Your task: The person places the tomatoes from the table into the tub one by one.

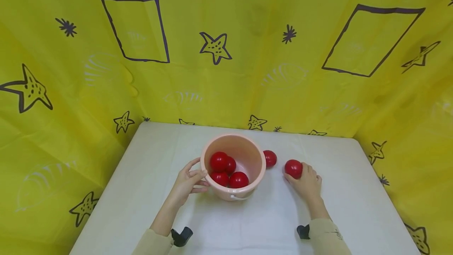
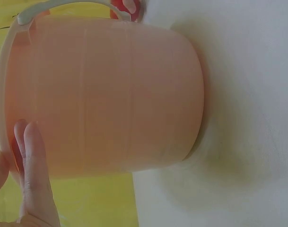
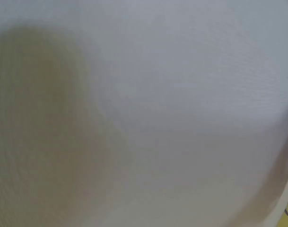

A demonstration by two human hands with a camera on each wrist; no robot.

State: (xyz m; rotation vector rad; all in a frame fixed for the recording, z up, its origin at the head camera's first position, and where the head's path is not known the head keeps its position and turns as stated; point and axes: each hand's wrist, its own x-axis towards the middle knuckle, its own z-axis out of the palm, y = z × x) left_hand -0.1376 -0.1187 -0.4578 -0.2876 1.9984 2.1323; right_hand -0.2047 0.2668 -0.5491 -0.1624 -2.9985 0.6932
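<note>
A pink bucket (image 1: 231,196) stands upright on the table with several red balls (image 1: 238,180) inside it. My left hand (image 1: 187,180) holds the bucket's left rim, the thumb at the rim and the fingers along the outer wall. The left wrist view shows those fingers (image 2: 37,161) against the bucket (image 2: 106,94) up close. To the right, my right hand (image 1: 307,182) grips a red ball (image 1: 293,169) at the table. Another red ball (image 1: 270,158) lies beside the bucket's right side, partly hidden by it. The right wrist view shows neither the right hand nor its ball clearly.
A white cloth covers the table (image 1: 247,231). Yellow curtains (image 1: 244,82) with starfish drawings hang around its back and sides. The bucket's pale handle (image 1: 240,198) hangs down at the front. Dark wrist straps (image 1: 182,236) show at both sleeves.
</note>
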